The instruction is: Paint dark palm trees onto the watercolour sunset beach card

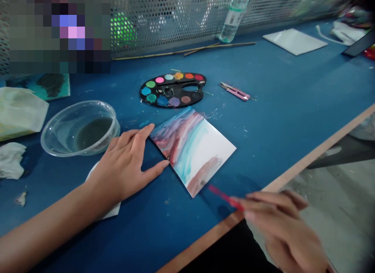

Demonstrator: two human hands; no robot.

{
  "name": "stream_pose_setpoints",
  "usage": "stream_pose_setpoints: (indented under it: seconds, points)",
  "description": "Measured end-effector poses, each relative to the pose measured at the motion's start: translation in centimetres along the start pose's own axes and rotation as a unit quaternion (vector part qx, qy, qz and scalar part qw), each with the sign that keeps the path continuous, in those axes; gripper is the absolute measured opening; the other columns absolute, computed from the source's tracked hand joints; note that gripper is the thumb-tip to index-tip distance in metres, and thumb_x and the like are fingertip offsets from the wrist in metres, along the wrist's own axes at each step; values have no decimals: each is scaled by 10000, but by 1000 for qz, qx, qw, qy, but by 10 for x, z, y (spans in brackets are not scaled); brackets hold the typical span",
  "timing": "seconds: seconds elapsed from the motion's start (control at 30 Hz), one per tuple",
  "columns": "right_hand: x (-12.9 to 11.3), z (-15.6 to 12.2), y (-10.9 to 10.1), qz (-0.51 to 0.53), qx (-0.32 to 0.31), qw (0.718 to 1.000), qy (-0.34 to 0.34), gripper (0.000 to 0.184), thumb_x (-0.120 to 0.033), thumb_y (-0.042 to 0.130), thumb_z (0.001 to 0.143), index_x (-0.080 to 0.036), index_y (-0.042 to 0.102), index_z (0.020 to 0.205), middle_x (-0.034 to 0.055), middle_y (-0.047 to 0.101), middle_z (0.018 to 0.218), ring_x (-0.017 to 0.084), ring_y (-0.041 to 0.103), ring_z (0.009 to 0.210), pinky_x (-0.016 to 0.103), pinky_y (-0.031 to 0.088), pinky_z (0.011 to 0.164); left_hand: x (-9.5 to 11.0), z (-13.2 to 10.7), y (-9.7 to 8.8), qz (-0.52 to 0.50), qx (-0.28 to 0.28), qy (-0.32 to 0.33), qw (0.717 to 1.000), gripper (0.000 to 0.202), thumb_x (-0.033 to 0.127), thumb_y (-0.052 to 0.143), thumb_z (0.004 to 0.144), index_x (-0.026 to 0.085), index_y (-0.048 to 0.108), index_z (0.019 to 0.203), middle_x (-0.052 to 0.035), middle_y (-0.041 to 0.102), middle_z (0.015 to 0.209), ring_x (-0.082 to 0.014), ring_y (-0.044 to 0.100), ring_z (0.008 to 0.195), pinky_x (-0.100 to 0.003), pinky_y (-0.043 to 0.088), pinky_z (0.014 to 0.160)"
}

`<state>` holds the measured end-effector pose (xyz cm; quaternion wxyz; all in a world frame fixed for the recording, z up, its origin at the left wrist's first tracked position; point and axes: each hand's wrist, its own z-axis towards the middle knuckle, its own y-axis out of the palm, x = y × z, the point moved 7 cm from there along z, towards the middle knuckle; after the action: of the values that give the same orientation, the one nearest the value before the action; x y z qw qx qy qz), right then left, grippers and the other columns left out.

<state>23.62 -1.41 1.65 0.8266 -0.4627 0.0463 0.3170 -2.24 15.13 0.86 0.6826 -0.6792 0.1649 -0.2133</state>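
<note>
A small square painted tile (pixel 193 148) with blue and reddish-brown streaks lies on the blue table (pixel 281 101). My left hand (pixel 129 163) lies flat and open on the table, its fingertips touching the tile's left edge. My right hand (pixel 281 226), blurred by motion, pinches a red paintbrush (pixel 225 196) whose tip is at the tile's near corner. A black paint palette (pixel 172 89) with several colour wells sits just beyond the tile. A clear plastic bowl of murky water (pixel 80 128) stands to the left of my left hand.
Pink snips (pixel 236 92) lie right of the palette. Thin sticks (pixel 187 51) and a water bottle (pixel 234 15) rest by the mesh wall at the back. White paper (pixel 294 41) lies far right. Crumpled tissues (pixel 11 159) and another painted tile (pixel 43 85) lie at the left. The table's wooden edge (pixel 293 173) runs diagonally.
</note>
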Motion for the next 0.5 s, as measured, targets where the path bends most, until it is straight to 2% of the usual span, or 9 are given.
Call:
stream_pose_setpoints:
  seconds: [0.07, 0.1, 0.23, 0.27, 0.43, 0.5]
  points:
    - [5, 1, -5, -21, 44, 999, 19, 404, 8, 554, 861, -231, 711, 1147, 5, 825, 1048, 205, 705, 936, 392, 420, 837, 0, 0, 0, -1, -1, 0, 1000, 808, 655, 410, 1028, 133, 250, 1624, -205, 503, 1547, -388, 477, 1424, -563, 410, 1152]
    - [5, 2, -5, -21, 47, 999, 14, 398, 4, 559, 862, -214, 714, 1156, 16, 824, 1057, 209, 699, 942, 393, 417, 838, 0, -1, 0, -1, -1, 0, 1000, 807, 655, 407, 1028, 134, 250, 1624, -205, 503, 1547, -388, 477, 1423, -564, 410, 1153]
    - [-10, -2, 7, 47, -33, 998, -41, 363, 8, 492, 876, -208, 710, 1071, -5, 827, 1063, 200, 692, 1042, 396, 431, 899, -2, -1, 0, -2, 5, 3, 1000, 819, 680, 390, 1021, 135, 259, 1618, -206, 516, 1536, -386, 485, 1418, -558, 415, 1150]
    - [-9, -3, 7, 51, -36, 997, -41, 377, 17, 480, 875, -214, 705, 1070, -13, 826, 1059, 193, 694, 1037, 394, 431, 902, -2, -1, 1, -2, 6, 3, 1000, 821, 684, 387, 1020, 139, 256, 1620, -206, 516, 1535, -388, 487, 1417, -561, 415, 1149]
    - [21, 2, -9, -46, 66, 996, 48, 386, -21, 558, 899, -224, 702, 1194, 15, 812, 1042, 210, 694, 947, 396, 435, 844, -5, 0, 4, -6, 12, 6, 1000, 852, 722, 365, 1003, 155, 252, 1628, -196, 512, 1542, -402, 490, 1418, -576, 431, 1136]
    - [19, 5, -5, -35, 45, 998, 29, 358, -31, 568, 897, -213, 709, 1171, 19, 816, 1044, 216, 692, 963, 396, 434, 840, -5, 0, 4, -8, 17, 9, 1000, 864, 738, 354, 996, 156, 262, 1627, -196, 518, 1537, -404, 499, 1411, -577, 442, 1127]
